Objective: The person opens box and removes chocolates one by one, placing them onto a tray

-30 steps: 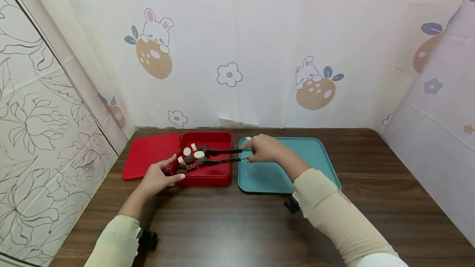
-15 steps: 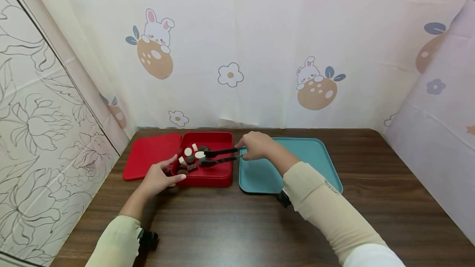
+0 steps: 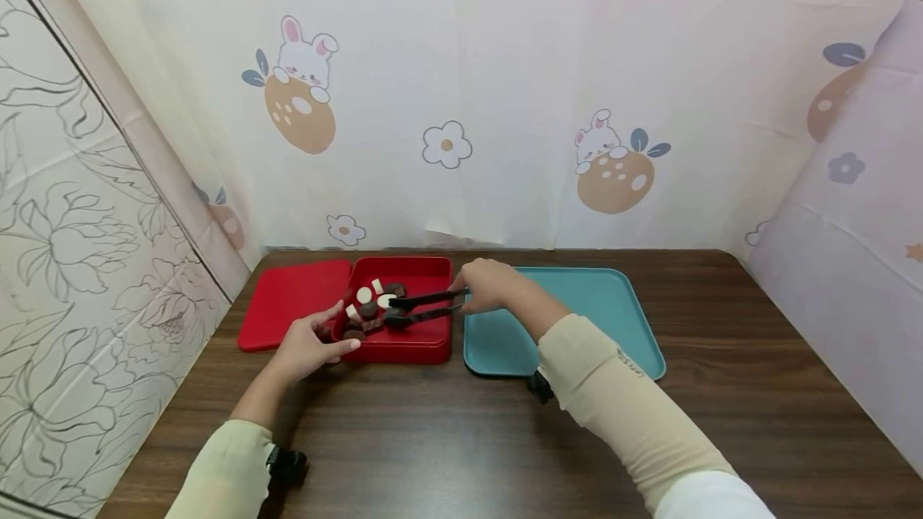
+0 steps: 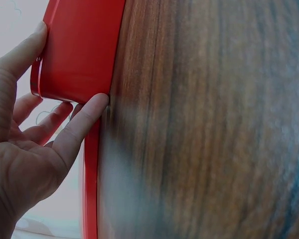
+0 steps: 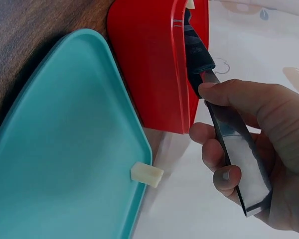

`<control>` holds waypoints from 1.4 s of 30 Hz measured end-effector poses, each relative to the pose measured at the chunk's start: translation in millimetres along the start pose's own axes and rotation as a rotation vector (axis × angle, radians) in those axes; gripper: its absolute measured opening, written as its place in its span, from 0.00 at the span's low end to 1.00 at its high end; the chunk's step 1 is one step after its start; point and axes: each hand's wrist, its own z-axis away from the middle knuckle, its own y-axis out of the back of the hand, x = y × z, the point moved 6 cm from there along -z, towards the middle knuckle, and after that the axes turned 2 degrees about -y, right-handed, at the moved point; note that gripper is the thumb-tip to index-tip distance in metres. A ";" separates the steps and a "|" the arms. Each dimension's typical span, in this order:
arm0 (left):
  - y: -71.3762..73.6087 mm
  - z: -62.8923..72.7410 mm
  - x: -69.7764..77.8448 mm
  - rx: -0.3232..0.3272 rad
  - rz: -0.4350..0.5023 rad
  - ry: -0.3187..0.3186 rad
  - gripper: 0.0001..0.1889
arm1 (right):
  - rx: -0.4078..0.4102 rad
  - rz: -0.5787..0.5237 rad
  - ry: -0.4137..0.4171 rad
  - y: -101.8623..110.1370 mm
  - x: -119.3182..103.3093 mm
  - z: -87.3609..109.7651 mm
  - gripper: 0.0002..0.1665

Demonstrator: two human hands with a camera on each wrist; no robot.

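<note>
My right hand [image 3: 489, 285] holds a pair of metal tongs [image 5: 241, 159] with black tips. The tongs reach leftward into a red box [image 3: 404, 352]; their tips [image 3: 397, 319] are spread slightly, right at a white oval piece [image 3: 385, 300] and dark pieces around it. Several brown chocolates and white pieces [image 3: 364, 295] lie in the box's left half. My left hand [image 3: 303, 345] grips the box's near left corner, thumb [image 4: 27, 47] at the rim and fingers against the side. The right wrist view shows one white block [image 5: 146, 174] at the tray's edge, hidden behind my hand in the head view.
A teal tray [image 3: 598, 327] lies right of the box, under my right forearm. Left of the box is a flat red lid [image 3: 288, 303], partly beneath my left hand's reach. Behind the wooden table [image 3: 433, 439] hangs a printed curtain [image 3: 505, 62].
My right hand has moved left with the tongs, and their tips have shifted slightly nearer to me in the box and drawn a little closer together. My left hand stays at the box.
</note>
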 end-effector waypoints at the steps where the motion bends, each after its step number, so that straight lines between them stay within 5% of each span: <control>1: 0.0 0.0 -0.1 0.000 -0.001 0.000 0.49 | -0.006 -0.008 0.001 -1.2 0.1 -0.4 0.21; 20: -2.1 -1.1 0.5 -0.007 0.012 -0.003 0.49 | -0.009 -0.038 0.036 -6.1 2.8 7.1 0.20; 42: 0.3 -0.3 -1.2 0.009 -0.005 -0.002 0.48 | 0.080 -0.112 0.071 3.2 10.0 24.8 0.21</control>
